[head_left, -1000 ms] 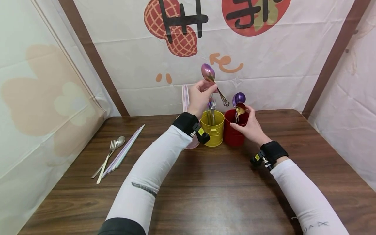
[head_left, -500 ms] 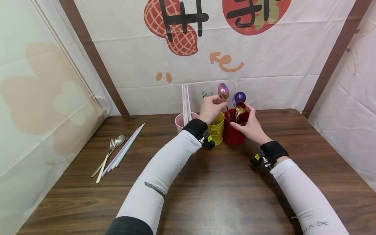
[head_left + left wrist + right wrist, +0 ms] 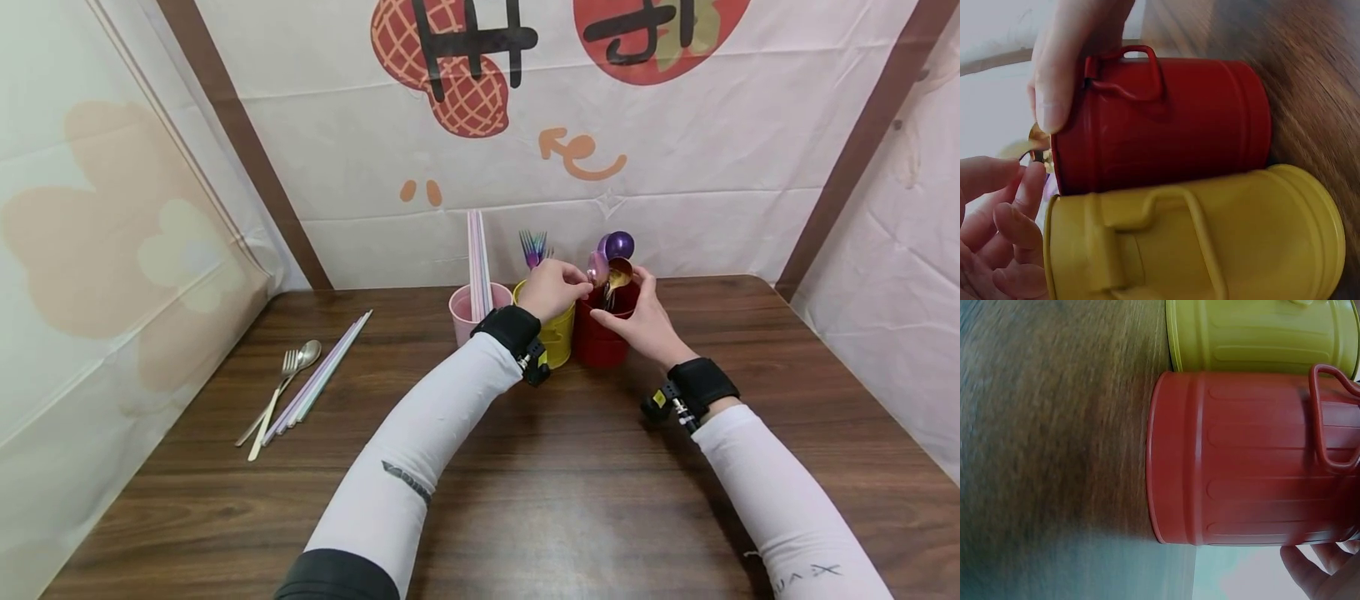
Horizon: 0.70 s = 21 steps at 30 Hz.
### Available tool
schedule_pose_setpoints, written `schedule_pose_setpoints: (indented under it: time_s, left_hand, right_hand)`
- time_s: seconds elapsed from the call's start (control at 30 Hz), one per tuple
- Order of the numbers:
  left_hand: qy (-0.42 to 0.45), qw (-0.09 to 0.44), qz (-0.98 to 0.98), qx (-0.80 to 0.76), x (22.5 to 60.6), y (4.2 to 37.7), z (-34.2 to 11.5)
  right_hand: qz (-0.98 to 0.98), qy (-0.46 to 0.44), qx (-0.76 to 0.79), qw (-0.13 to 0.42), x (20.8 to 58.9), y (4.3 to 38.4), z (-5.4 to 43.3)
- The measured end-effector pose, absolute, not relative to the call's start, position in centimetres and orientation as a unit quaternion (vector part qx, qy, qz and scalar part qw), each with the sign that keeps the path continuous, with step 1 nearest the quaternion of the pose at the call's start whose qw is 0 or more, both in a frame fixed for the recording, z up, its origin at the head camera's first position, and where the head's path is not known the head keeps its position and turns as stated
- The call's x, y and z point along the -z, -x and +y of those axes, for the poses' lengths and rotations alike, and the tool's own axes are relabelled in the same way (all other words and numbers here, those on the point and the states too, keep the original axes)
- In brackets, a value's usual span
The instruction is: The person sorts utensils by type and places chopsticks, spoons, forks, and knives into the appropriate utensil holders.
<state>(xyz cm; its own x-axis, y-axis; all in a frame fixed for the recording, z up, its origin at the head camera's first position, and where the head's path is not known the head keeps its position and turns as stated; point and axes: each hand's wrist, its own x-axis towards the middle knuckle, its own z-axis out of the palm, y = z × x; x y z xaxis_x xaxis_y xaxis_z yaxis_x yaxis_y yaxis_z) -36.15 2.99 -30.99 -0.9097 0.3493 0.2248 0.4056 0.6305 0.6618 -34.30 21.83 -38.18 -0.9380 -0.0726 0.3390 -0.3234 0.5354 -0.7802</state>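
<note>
My left hand [image 3: 553, 289] reaches over the yellow bucket [image 3: 557, 340] and pinches a pink-purple spoon [image 3: 597, 268] just below its bowl. The spoon stands bowl up, its handle down inside the red bucket [image 3: 600, 343] and hidden there. In the left wrist view, thumb and finger meet at the red bucket's mouth. My right hand [image 3: 647, 323] grips that bucket by its rim, thumb at the front and fingers round the right side. Purple spoons [image 3: 619, 244] and a gold spoon [image 3: 619, 273] also stick up from the red bucket.
A pink cup [image 3: 461, 312] with several pastel chopsticks or straws [image 3: 477, 258] stands left of the yellow bucket, which holds forks [image 3: 532, 247]. On the table's left lie a fork [image 3: 290, 364], a silver spoon [image 3: 308, 353] and several pastel sticks [image 3: 322, 379]. Printed cloth walls enclose the table.
My left hand has moved right and down from above the yellow bucket, lowering the pink-purple spoon into the red bucket. My right hand has stayed on the red bucket's rim.
</note>
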Motion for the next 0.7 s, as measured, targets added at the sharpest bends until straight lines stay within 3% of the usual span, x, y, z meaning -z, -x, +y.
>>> schedule_pose_setpoints:
  time_s: [0.7]
  left_hand:
    - [0.233,0.071,-0.900,0.362,28.1,35.1,-6.2]
  right_hand:
    - [-0.865,-0.106,-0.476,0.114,37.8,34.0,21.7]
